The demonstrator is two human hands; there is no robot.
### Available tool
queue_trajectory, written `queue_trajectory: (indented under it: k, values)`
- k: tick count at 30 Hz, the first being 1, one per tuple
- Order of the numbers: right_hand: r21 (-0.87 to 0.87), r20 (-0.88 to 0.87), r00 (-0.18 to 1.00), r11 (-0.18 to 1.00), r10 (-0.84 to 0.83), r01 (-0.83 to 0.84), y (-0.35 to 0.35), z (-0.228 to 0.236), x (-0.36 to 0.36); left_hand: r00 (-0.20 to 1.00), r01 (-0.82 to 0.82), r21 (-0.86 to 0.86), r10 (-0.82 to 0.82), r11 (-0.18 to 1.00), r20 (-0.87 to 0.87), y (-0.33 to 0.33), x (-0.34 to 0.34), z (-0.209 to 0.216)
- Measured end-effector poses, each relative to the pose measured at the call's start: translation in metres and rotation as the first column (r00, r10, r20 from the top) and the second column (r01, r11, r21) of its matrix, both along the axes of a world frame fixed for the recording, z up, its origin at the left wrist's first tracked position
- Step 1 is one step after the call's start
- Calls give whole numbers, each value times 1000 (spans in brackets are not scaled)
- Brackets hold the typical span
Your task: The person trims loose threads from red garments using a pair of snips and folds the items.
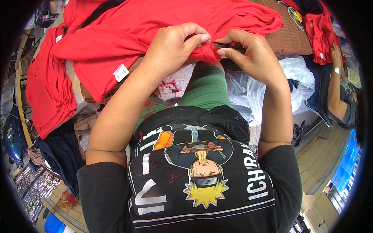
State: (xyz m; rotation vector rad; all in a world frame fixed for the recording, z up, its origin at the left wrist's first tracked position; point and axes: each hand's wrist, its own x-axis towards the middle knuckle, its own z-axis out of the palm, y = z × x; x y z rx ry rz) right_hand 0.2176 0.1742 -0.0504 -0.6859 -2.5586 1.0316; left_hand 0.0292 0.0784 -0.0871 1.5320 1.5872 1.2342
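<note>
Red cloth (112,25), edge pinched tight in left hand (173,42); dark tool (229,46), narrow grip, right hand (254,52), partly finger-hidden, kind unclear.

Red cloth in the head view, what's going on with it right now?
The person's left hand pinches an edge of the red cloth; the right hand holds a small dark tool, perhaps snips, close to the left fingertips. The cloth spreads over a brown padded surface. At far right, a co-worker's hand is at another red garment.
</note>
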Motion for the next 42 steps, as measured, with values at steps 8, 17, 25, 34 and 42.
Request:
queue_trajectory:
  k: [8, 17, 25, 34, 42]
  values:
    - [24, 38, 999, 1000, -9, 9, -3, 1, -9, 997, -4, 8, 4, 1000, -80, 0, -1, 0]
    - [102, 60, 998, 995, 9, -16, -7, 5, -11, 999, -13, 7, 14, 1000, -52, -1, 1, 2]
    - [136, 135, 990, 989, 32, -51, 2, 16, 10, 737, 568, 264, -625, 779, 258, -25, -41, 61]
    - [-331, -122, 973, 932, -194, 144, -25, -41, -15, 991, 24, 39, -18, 999, -130, -22, -27, 22]
    - [-179, -336, 934, 982, -122, 64, -25, -44, -13, 970, 43, 17, -38, 999, -240, -27, -13, 19]
